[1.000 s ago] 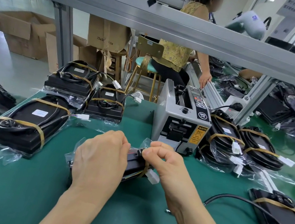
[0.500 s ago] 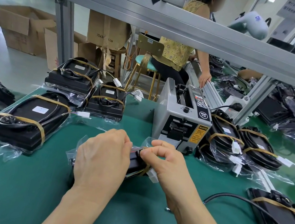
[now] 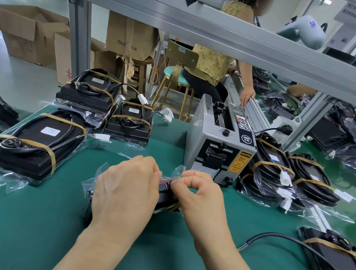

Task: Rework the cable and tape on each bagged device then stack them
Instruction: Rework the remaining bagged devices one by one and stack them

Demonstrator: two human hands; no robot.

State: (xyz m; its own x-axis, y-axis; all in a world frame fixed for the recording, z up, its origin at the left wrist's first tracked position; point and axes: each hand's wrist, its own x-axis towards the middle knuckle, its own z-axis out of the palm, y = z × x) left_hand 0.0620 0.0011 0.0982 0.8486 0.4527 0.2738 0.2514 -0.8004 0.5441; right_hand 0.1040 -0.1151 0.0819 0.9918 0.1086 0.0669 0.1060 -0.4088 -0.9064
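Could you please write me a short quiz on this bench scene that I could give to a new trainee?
1. True or false: the tape dispenser stands on the green mat, beyond the hands.
2. Which hand covers most of the bagged device being worked on?
3. What does the right hand pinch? A) clear bag plastic B) a white connector C) a screwdriver

Key
1. True.
2. The left hand.
3. A, at the device's far end.
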